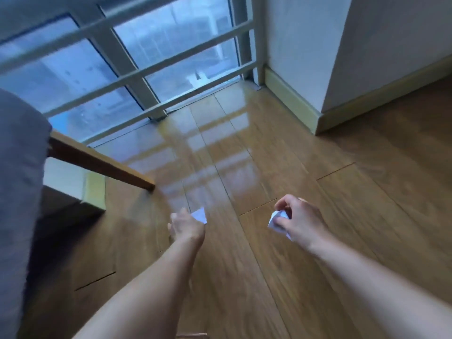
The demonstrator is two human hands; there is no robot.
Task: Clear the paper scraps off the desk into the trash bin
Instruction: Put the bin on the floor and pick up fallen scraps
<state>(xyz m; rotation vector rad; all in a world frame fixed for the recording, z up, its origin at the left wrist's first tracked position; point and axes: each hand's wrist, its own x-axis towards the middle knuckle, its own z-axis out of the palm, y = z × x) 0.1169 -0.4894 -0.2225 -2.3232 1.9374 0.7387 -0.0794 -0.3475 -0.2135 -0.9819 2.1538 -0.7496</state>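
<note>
Both my arms reach out over a wooden floor (281, 167). My left hand (187, 225) is closed around a white paper scrap (200, 214), whose pointed corner sticks out past the fingers. My right hand (299, 218) grips a crumpled white paper scrap (277, 220), held between thumb and fingers. No desk top and no trash bin are in view. The picture is blurred by motion.
A grey upholstered seat (17, 192) with a wooden leg (97, 162) fills the left side. A floor-length window with white rails (137, 77) stands ahead. A white wall corner with pale skirting (318, 118) juts in at the right.
</note>
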